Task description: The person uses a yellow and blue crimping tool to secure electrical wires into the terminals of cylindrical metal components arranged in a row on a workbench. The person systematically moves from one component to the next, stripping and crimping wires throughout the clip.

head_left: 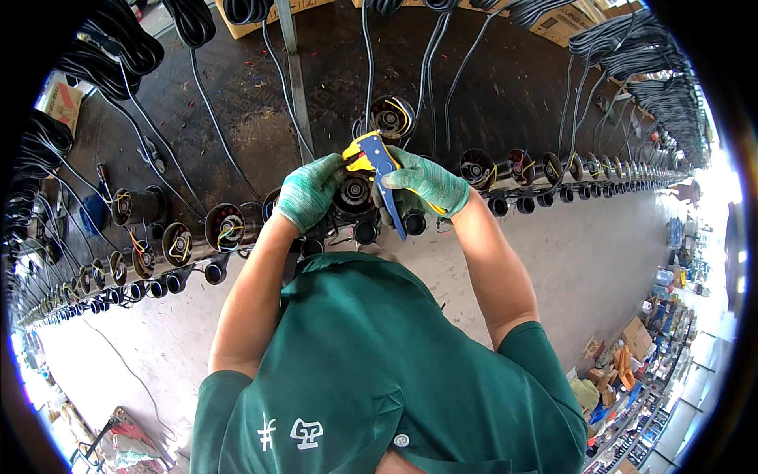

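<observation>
Head view, looking down over a person in a green shirt (pixel 371 371) at a long dark bench (pixel 474 87). A row of cylindrical motors (pixel 225 227) lies along the bench's near edge, open ends facing the person, coloured wires showing inside several of them; the row bends away toward both rims of the picture. Black cables (pixel 213 118) run from the motors across the bench to coiled bundles (pixel 118 39) at its far side. Both hands wear green knit gloves and meet over one motor (pixel 353 193) at the middle of the row, directly in front of the person. The left hand (pixel 309 192) is curled against the left side of this motor, fingers closed around its rim. The right hand (pixel 426 183) is clenched on a blue-and-yellow wire stripper (pixel 377 162), whose yellow head sits just above the motor's open end, near the left hand's fingertips, while its blue handle slants down past the right of the motor. Whether the tool's head grips a wire cannot be told. Another motor (pixel 391 117) stands a little farther back on the bench, just behind the tool. A concrete floor (pixel 600 253) lies below the bench; cardboard boxes (pixel 636 336) and mixed goods crowd the lower right, and a cardboard box (pixel 61 101) sits at the bench's far left.
</observation>
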The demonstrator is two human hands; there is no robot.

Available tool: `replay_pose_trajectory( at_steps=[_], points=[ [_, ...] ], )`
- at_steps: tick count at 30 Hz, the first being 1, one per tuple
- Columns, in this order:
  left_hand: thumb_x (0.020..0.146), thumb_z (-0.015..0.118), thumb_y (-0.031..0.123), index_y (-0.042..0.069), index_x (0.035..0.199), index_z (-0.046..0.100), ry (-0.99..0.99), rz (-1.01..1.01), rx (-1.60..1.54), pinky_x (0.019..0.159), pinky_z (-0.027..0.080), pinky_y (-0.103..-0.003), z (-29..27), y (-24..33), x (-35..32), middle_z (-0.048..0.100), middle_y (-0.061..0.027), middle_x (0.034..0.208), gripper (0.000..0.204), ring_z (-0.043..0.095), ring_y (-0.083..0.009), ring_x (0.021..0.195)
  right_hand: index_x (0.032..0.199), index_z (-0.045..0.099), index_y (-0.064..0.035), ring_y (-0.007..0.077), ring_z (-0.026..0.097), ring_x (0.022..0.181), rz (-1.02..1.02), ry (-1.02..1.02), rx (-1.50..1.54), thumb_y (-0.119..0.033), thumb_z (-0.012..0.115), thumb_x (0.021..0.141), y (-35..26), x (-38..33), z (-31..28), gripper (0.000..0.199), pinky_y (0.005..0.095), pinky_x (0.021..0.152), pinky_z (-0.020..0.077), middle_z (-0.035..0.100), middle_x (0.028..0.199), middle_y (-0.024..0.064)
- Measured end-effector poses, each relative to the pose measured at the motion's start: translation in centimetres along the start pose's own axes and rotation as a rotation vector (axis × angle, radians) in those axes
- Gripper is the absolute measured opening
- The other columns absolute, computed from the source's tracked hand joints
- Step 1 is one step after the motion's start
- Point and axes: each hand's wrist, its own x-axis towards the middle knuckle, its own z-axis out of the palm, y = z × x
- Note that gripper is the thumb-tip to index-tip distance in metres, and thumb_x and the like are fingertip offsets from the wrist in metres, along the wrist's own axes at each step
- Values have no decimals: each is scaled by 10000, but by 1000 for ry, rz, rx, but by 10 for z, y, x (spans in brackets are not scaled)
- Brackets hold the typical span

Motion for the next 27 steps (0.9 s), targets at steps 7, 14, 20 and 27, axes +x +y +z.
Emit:
replay_pose_trajectory(
  at_steps=[7,14,20,27],
  points=[
    [1012,689,164,34,1291,704,-4,-19,-43,880,594,-456,-4,5,2,748,-240,1138,309,730,-427,1048,1591,440,-104,158,707,895,0,-27,55,-302,716,991,10,8,-7,690,335,809,611,678,1077,62],
    [1029,664,156,24,1290,695,2,-44,-69,831,587,-452,-1,3,5,755,-236,1057,293,740,-422,995,1568,430,-144,149,634,551,26,57,69,-303,663,1028,20,16,-2,609,311,510,565,662,820,67],
    [1051,631,160,55,1245,692,9,-32,-109,815,588,-448,-7,11,7,762,-218,1031,229,746,-416,971,1564,407,-46,259,762,843,-39,-17,368,-220,646,960,15,7,-3,673,424,766,656,730,1050,160],
    [1048,631,177,83,1270,679,-15,-38,-47,809,589,-456,-9,17,8,766,-207,1031,245,743,-417,979,1551,414,-47,313,775,820,-10,20,388,-246,712,945,22,-3,-7,703,439,740,663,742,1038,183]
  ],
)
